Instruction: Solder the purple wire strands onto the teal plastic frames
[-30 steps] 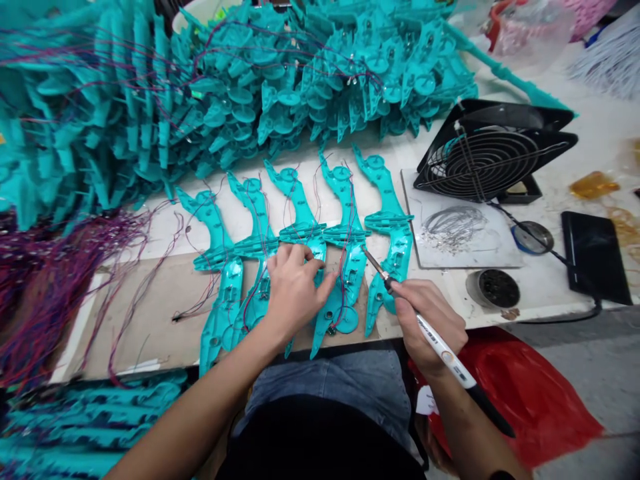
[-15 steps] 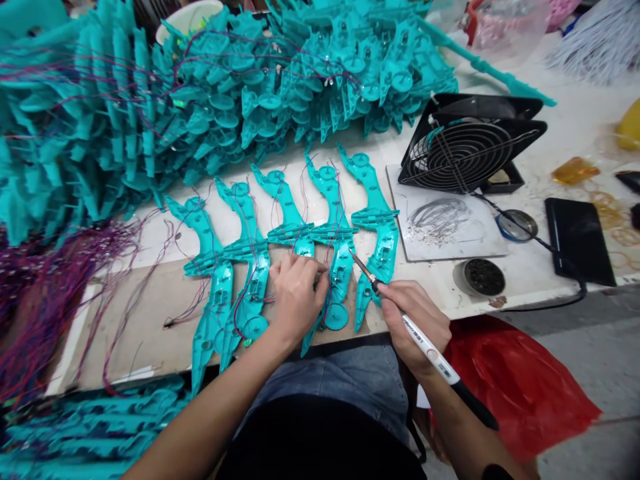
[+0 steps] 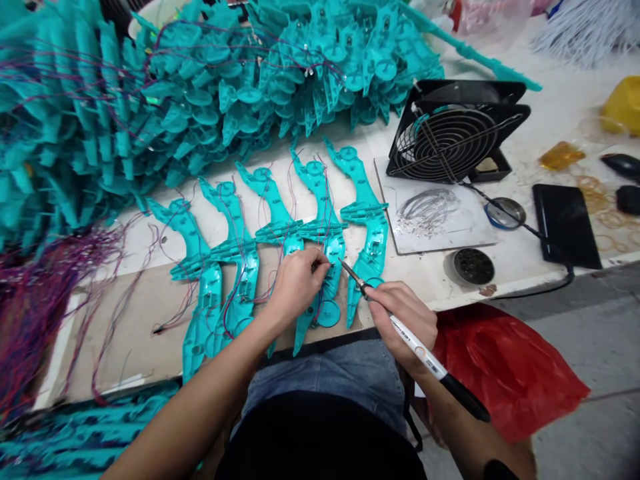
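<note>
Five teal plastic pieces (image 3: 269, 195) lie side by side in a row on the surface (image 3: 425, 288) before me, and I have one soldering iron (image 3: 419, 349). My right grip (image 3: 404, 320) is closed around its white handle, pen-fashion. The iron slants forward and to the left, its metal tip at the right edge of the fourth piece (image 3: 316, 175) from the left; I can't tell whether the two touch. My left grip (image 3: 299, 280) is over that same piece, thumb and forefinger drawn into a pinch, and I cannot tell what, if anything, is between them.

Dark lettering runs along the iron's handle beside a small orange ring mark, too small for me to read surely. I can read no other writing.

Both forearms reach forward from my body, the left slanting across to the right, the right angled inward, so my hands are near each other. Thin red and dark wires trail over several of the pieces. To the right are one black fan (image 3: 450, 141), one white board (image 3: 470, 235) bearing a loose coil of grey wire (image 3: 427, 208), and one dark-filled cup (image 3: 473, 267).
</note>
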### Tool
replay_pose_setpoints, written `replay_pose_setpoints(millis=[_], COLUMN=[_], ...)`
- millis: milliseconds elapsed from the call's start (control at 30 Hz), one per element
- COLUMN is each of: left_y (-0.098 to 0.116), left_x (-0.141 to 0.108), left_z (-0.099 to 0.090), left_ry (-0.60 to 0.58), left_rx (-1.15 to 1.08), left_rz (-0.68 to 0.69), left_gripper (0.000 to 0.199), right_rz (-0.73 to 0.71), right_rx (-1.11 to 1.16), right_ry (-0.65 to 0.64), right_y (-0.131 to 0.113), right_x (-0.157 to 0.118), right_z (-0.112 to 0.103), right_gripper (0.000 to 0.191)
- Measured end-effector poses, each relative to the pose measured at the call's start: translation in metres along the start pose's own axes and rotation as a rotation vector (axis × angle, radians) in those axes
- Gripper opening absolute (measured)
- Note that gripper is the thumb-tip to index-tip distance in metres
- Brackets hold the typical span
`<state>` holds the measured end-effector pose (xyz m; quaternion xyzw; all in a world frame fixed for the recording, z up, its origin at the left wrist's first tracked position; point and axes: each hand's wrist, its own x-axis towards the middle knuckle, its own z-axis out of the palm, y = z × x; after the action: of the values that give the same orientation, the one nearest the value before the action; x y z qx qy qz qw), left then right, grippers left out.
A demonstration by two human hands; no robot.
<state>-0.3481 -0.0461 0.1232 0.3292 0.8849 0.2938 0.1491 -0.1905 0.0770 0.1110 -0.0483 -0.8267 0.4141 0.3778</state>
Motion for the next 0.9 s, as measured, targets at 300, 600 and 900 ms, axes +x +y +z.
replay_pose_setpoints(millis=[300, 600, 900], left_y=[0.0018, 0.0015, 0.0035], left_x=[0.0033, 0.004, 0.0056], left_z=[0.0006, 0.0046, 0.0046], left_ry=[-0.012, 0.016, 0.016], left_rx=[-0.021, -0.03, -0.007], left_rz=[-0.019, -0.026, -0.031], left_gripper=[0.013, 0.013, 0.013], right_rz=[-0.007, -0.026, -0.076], right_rx=[-0.002, -0.003, -0.009], right_ry=[-0.022, -0.039, -0.055], right_y=[0.0026, 0.0064, 0.0075], right_x=[-0.0012, -0.0007, 0.0014], right_z=[-0.0003, 0.0019, 0.0014], right_gripper=[0.025, 0.024, 0.026])
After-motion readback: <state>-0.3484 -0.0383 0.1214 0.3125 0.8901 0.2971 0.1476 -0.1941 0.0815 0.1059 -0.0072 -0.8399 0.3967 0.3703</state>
